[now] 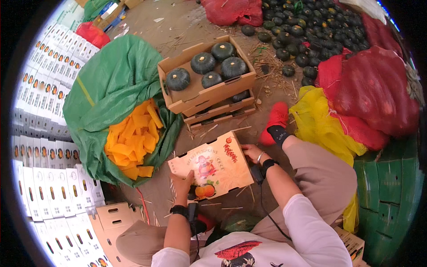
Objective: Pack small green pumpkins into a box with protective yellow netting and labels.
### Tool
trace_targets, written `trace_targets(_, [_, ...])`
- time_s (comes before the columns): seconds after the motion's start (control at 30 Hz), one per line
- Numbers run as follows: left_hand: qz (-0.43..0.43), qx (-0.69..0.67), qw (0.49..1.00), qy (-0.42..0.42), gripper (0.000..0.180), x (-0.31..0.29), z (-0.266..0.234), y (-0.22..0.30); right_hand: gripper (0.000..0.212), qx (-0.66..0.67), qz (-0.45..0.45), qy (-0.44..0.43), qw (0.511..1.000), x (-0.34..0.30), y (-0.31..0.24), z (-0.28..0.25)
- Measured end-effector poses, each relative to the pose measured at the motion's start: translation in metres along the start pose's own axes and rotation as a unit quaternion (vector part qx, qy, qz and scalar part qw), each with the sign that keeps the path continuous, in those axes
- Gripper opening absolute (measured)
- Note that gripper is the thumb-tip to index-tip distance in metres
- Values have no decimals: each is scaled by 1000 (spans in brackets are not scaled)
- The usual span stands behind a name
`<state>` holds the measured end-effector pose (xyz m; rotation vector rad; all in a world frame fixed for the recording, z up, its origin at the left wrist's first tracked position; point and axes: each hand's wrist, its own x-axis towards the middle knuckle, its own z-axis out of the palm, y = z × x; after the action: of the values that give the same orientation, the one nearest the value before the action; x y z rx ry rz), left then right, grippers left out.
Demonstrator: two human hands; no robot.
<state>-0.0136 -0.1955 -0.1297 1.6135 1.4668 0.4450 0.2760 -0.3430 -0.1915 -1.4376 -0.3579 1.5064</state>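
Observation:
A printed cardboard box (238, 167), pale orange with a pumpkin picture, is held tilted in front of my lap. My left hand (181, 183) grips its near left edge, thumb on the printed face and the other fingers partly hidden. At the far right end, my right hand (252, 152) is closed round the edge, its fingertips hidden by the box. Just beyond stands an open cardboard tray (224, 91) holding several dark green pumpkins (203, 63), stacked on another tray (220, 116).
To the left, a green sack (113, 66) gapes open over orange foam-like pieces (133, 138). White cartons (58, 191) are stacked along the left side. Loose pumpkins (293, 31) heap at the far right, near red mesh sacks (373, 89) and yellow netting (311, 120). Straw litters the floor.

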Motion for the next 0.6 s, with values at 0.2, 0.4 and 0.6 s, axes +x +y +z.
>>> trace_targets(0.2, [27, 58, 997, 39, 84, 21, 8, -30, 43, -300, -129, 51, 944, 22, -13, -17])
trace_targets(0.4, [-40, 195, 978, 66, 100, -4, 7, 19, 69, -552, -133, 324, 756, -4, -32, 82])
trace_targets(0.6, [-13, 200, 978, 62, 93, -3, 13, -19, 75, -327, -149, 373, 855, 41, -47, 54])
